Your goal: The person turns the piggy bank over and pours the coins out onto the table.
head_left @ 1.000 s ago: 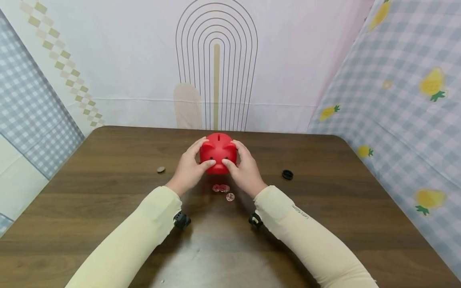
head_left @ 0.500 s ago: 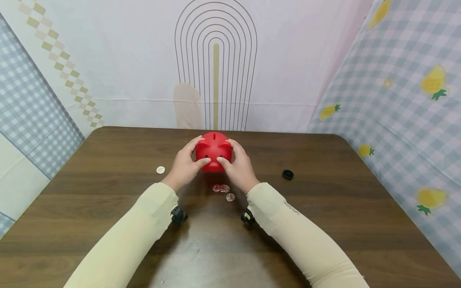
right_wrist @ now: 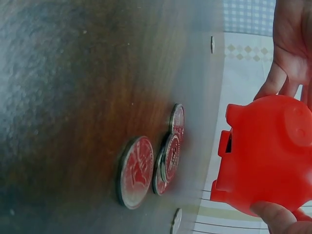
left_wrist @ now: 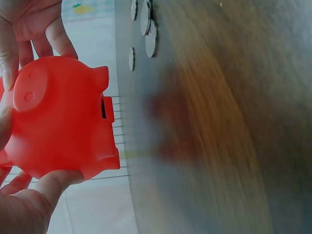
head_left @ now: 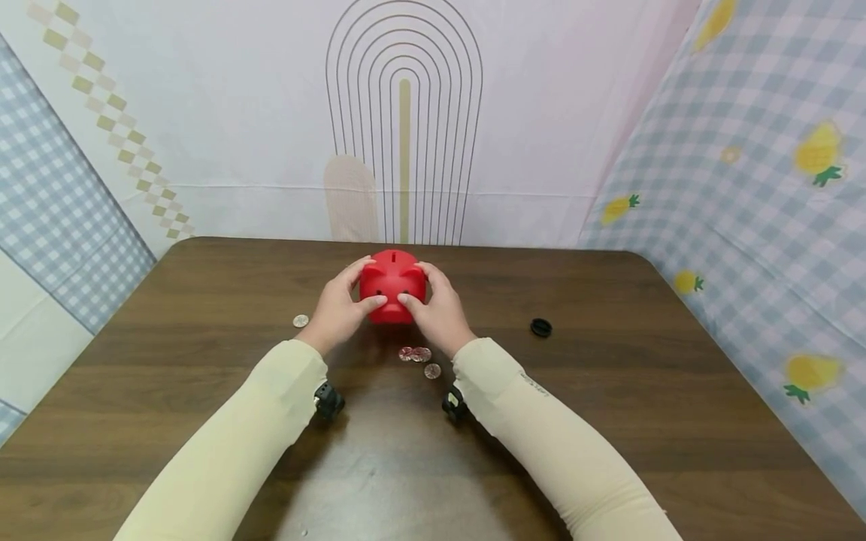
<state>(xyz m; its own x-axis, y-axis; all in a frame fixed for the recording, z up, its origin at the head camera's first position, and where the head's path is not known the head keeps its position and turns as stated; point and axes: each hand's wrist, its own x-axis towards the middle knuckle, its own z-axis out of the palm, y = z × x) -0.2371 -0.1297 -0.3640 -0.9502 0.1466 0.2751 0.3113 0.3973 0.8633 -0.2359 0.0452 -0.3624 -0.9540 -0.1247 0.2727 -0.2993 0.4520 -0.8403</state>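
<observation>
A red piggy bank [head_left: 392,274] with a coin slot on top is held upright above the table, its feet apart from the wood. My left hand [head_left: 337,309] grips one side and my right hand [head_left: 438,309] the other, thumbs on the front near the snout. In the left wrist view a dark hole [left_wrist: 103,108] shows in the underside of the bank. Several coins [right_wrist: 136,173] lie on the table below and in front, some overlapping. Another coin [head_left: 301,321] lies flat beside my left wrist.
A small black oval plug [head_left: 541,327] lies on the brown wooden table [head_left: 643,421] to the right. Behind the table hangs a white patterned cloth [head_left: 264,135], with a checked pineapple cloth [head_left: 744,225] on the right side.
Both hands have shifted the piggy bank a little to the left. The coin at the left has gone from tilted to flat, close to the same spot. The other coins stay put.
</observation>
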